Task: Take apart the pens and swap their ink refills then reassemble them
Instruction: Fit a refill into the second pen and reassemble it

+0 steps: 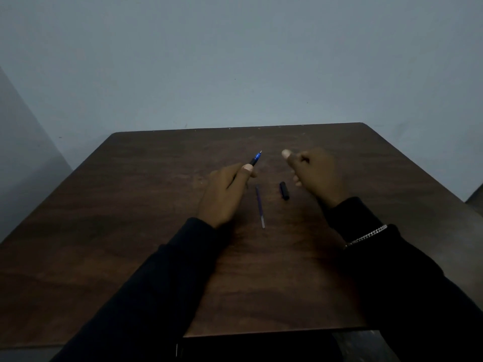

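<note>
We can't see most of the blue pen [255,160]: the left hand [225,192] covers its barrel, leaving only the tip end poking out. The right hand [315,173] is motion-blurred, so whether its curled fingers grip anything is unclear (the dim light doesn't help). Both sleeves run off the bottom edge, the table's [130,231] near corners too.

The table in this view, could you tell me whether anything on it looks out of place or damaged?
Nothing looks damaged. A loose refill and a small black pen part lie on the table, as expected mid-disassembly.
</note>
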The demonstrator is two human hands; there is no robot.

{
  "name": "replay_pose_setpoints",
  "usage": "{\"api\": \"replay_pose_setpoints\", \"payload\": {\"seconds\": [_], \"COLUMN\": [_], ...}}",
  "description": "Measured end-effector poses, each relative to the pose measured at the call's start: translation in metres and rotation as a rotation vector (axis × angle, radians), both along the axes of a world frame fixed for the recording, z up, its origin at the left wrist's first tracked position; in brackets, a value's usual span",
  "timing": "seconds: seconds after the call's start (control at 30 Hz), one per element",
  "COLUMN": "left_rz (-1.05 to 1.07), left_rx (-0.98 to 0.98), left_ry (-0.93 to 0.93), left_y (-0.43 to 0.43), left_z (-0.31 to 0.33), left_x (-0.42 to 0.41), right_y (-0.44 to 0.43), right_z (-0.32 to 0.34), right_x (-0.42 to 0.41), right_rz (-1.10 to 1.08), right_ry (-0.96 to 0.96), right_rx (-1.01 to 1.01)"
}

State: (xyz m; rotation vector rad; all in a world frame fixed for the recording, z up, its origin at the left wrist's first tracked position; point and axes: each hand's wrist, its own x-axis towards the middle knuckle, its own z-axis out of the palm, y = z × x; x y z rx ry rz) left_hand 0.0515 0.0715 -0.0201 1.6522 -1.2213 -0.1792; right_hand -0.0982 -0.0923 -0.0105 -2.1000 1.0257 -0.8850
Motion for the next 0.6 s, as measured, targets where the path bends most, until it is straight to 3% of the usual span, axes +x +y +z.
{"api": "replay_pose_setpoints", "payload": {"seconds": [0.1, 0.27, 0.43, 0.6], "left_rz": [-0.032, -0.106, -0.093, -0.127], "left_rx": [0.035, 0.030, 0.021, 0.019], "left_ry": [-0.193, -0.418, -0.422, -0.385], "left_y": [0.002, 0.002, 0.001, 0.002], "left_z": [0.003, 0.005, 0.006, 0.011], "left_x": [-0.002, -0.005, -0.003, -0.002], "right_y": [0.014, 0.030, 0.029, 0.030], "right_z": [0.021, 0.024, 0.024, 0.028], "right_x": [-0.005, 0.000, -0.002, -0.010], "right_rz": [0.191, 0.427, 0.466, 0.512], "right_ry": [-0.184, 0.010, -0.028, -0.051], "right_rx": [0.145, 0.010, 0.012, -0.152]}}
